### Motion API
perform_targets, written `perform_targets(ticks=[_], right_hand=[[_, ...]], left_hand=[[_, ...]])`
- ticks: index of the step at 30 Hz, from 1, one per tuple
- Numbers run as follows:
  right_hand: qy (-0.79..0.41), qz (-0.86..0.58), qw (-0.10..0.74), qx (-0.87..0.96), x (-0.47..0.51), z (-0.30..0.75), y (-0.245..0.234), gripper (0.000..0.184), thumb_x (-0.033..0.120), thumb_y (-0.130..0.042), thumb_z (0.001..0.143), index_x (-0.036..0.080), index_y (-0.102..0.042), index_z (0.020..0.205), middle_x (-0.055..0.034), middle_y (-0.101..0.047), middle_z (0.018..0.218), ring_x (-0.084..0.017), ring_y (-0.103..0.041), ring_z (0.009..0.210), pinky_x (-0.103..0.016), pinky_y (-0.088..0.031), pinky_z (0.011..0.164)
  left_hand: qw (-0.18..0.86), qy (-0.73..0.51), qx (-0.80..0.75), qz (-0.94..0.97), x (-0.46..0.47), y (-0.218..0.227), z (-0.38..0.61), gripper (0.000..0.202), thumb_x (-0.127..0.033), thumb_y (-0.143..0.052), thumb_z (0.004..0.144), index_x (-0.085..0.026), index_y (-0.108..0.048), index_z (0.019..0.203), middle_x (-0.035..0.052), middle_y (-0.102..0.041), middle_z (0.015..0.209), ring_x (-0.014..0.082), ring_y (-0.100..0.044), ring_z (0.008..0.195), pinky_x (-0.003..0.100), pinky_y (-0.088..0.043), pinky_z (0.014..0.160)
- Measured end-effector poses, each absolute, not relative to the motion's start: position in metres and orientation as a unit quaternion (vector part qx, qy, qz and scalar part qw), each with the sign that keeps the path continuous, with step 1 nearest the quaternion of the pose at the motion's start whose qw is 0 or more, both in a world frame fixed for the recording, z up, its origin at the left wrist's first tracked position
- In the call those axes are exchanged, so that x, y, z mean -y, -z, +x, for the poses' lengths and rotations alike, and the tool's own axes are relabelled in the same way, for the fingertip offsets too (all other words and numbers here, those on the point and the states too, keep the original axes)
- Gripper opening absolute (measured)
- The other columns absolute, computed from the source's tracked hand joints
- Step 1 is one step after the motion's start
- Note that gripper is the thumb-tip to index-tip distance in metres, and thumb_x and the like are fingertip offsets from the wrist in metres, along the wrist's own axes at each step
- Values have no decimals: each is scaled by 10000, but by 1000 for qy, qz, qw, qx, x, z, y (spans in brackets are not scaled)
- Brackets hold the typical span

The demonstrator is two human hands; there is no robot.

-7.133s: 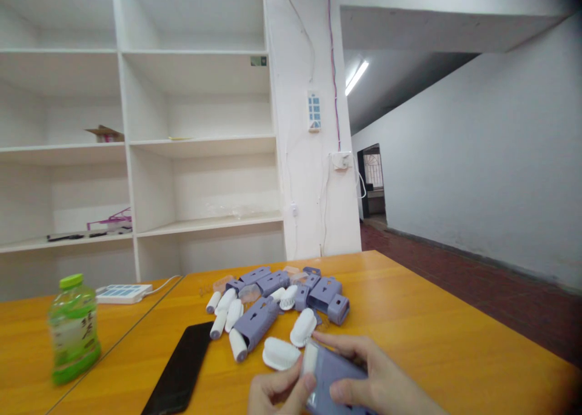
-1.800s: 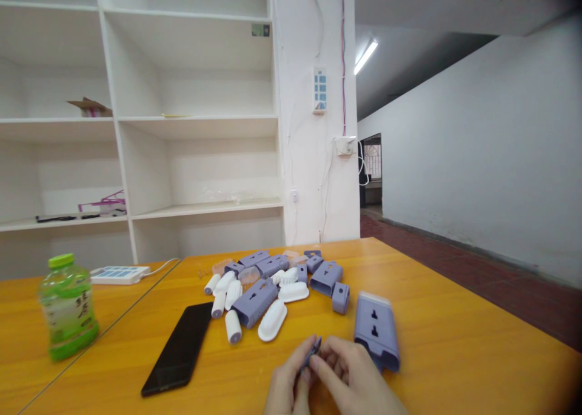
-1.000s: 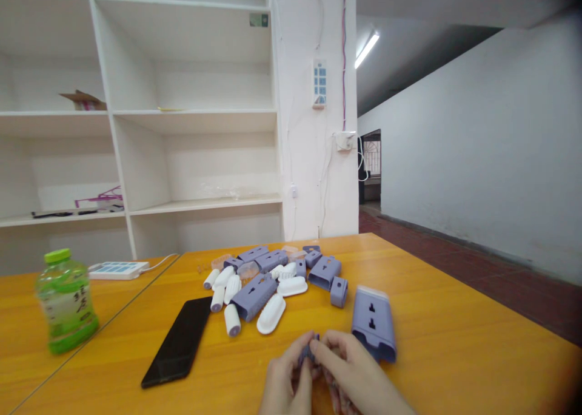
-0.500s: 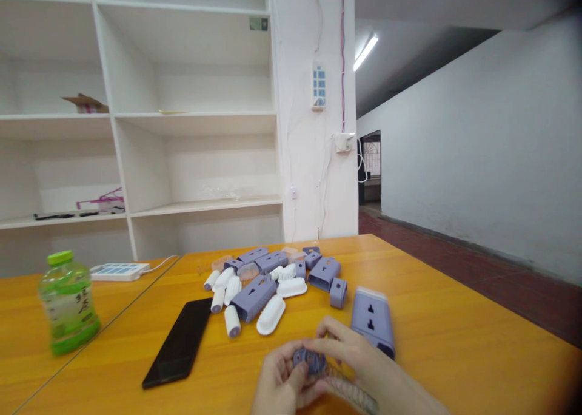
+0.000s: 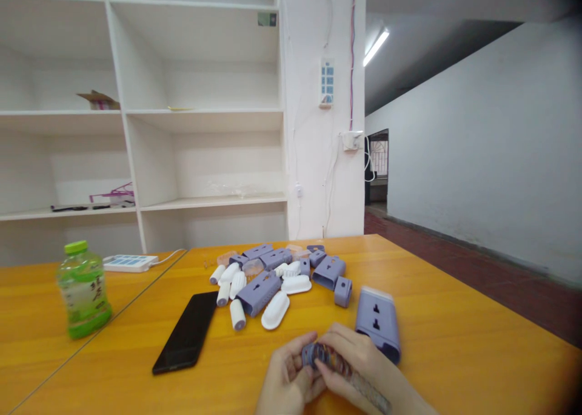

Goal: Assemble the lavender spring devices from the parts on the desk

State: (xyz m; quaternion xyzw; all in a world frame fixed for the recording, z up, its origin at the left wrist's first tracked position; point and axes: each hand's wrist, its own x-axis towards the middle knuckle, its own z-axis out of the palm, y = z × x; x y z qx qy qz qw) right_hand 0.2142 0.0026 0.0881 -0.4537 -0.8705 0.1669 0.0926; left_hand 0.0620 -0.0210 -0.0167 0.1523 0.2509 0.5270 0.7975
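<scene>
Coil spring (image 5: 370, 394) and small lilac fitting (image 5: 310, 354), held in two hands

Left hand (image 5: 282, 378): closed, thumb and fingers pinching the small lilac fitting. Right hand (image 5: 364, 363): closed around the coil spring close by the fitting; blur keeps me from telling whether the two parts are joined. Further coils trail back along the right hand towards the wrist.

Risks, in my judgement: the spring could kick sideways if the right fingers slacken while it is compressed; loose coils could catch on a finger; the fitting could twist out if the left pinch sits off-centre.

Just beyond the right hand, on its outer side: one slotted lilac housing (image 5: 377, 321), lying flat, near enough for the knuckles to knock. Ahead of the hands: white oval cap (image 5: 276, 310), white cylinder (image 5: 237, 315), small lilac block (image 5: 343, 292), among other loose parts. Left of the hands, well apart: black smartphone (image 5: 186, 333), flat; past it, green-capped bottle (image 5: 84, 293), upright.

Edges and room: the desk (image 5: 454, 354), orange wood, has its right edge well outside the right hand, with elbow space between. More working room lies between left hand and smartphone. Near edge: not seen.
</scene>
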Motion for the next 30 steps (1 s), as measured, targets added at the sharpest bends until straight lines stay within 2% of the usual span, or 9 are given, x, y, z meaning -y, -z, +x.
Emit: perform_targets(ticks=[3, 6, 10, 15, 19, 23, 27, 30], right_hand=[[-157, -463, 102, 866, 0, 209, -83, 120, 129, -575, 896, 172, -678, 938, -51, -678, 840, -179, -657, 733, -253, -506, 645], [-160, -461, 120, 865, 1, 209, -76, 127, 138, -570, 903, 193, -660, 974, -49, -678, 873, -185, -664, 773, -253, -517, 675], [-177, -427, 132, 877, -1, 217, -67, 225, 145, -590, 901, 212, -633, 1111, -60, -675, 986, -200, -676, 885, -256, -547, 765], [-165, -394, 144, 893, -1, 218, -73, 362, 132, -595, 912, 225, -603, 1262, -79, -657, 1097, -210, -682, 1002, -260, -571, 878], [-152, -392, 145, 896, 2, 213, -78, 354, 110, -583, 898, 213, -635, 1233, -94, -672, 1075, -220, -698, 989, -270, -588, 876], [-161, -402, 157, 887, 2, 212, -76, 342, 120, -583, 905, 208, -637, 1230, -97, -669, 1059, -211, -700, 953, -267, -593, 850], [-169, -392, 187, 885, 3, 212, -76, 337, 133, -572, 924, 225, -633, 1243, -93, -677, 1057, -204, -709, 943, -250, -597, 841], [-159, -373, 202, 892, 4, 210, -75, 360, 113, -566, 918, 220, -622, 1257, -113, -683, 1091, -217, -708, 988, -262, -598, 867]], left_hand=[[792, -528, -264, 155, 21, 22, 63, 650, -431, -992, 520, -199, -776, 1088, 155, -763, 1058, 268, -720, 912, 451, -559, 902], [786, -529, -277, 158, 19, 23, 62, 669, -438, -982, 515, -200, -766, 1102, 138, -759, 1013, 247, -704, 880, 395, -556, 854], [781, -518, -311, 159, 15, 20, 59, 597, -300, -924, 546, -194, -747, 1106, 116, -756, 962, 241, -696, 847, 329, -538, 751], [793, -492, -311, 181, 13, 13, 57, 563, -222, -819, 567, -183, -746, 1123, 120, -763, 1036, 275, -713, 923, 349, -542, 790], [795, -497, -297, 181, 14, 19, 58, 534, -216, -812, 594, -193, -755, 1125, 115, -775, 1038, 274, -721, 932, 341, -552, 786], [781, -513, -309, 178, 15, 29, 60, 556, -265, -869, 600, -196, -752, 1140, 133, -767, 1058, 267, -716, 899, 311, -541, 727], [779, -517, -308, 179, 16, 28, 59, 621, -368, -913, 601, -189, -742, 1170, 149, -749, 1118, 276, -714, 935, 344, -544, 790], [789, -503, -301, 183, 15, 22, 56, 633, -381, -917, 620, -193, -729, 1194, 147, -746, 1136, 277, -713, 968, 348, -547, 807]])
